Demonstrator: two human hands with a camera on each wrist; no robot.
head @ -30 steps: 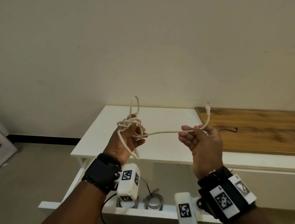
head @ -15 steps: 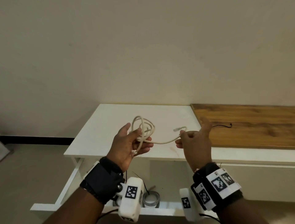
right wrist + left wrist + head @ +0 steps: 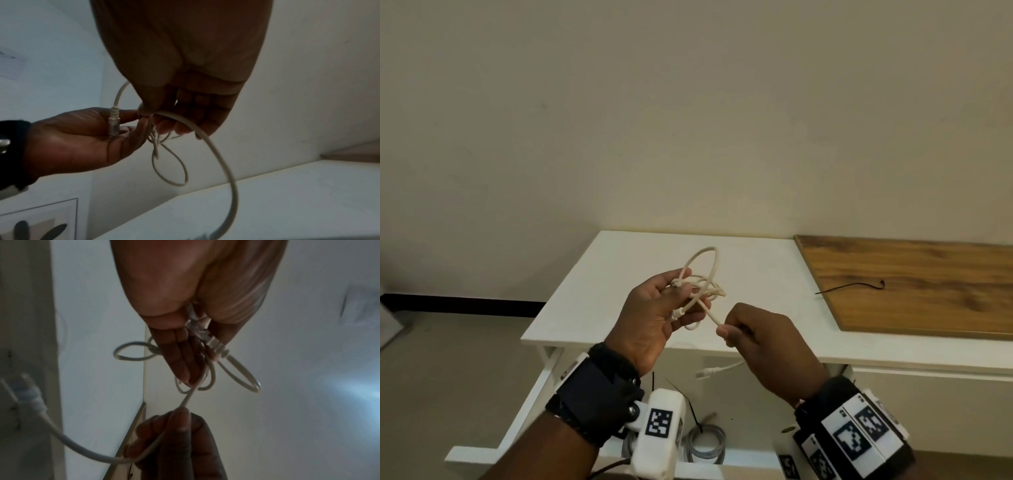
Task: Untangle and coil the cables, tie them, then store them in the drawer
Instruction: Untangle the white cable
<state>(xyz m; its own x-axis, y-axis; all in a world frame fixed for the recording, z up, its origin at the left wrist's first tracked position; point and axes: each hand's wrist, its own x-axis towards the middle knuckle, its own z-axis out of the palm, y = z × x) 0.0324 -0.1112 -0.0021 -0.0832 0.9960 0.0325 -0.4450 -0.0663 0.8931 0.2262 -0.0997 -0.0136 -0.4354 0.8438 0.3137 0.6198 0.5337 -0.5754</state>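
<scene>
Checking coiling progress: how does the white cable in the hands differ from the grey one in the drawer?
The white cable is held in loose, uneven loops by the left hand and right hand; the grey cable lies untouched in the drawer, neatly coiled. Both are looped.

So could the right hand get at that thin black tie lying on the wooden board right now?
Probably not yet: the right hand is pinching the white cable, though nothing lies between it and the thin black tie on the brown wooden board.
</scene>
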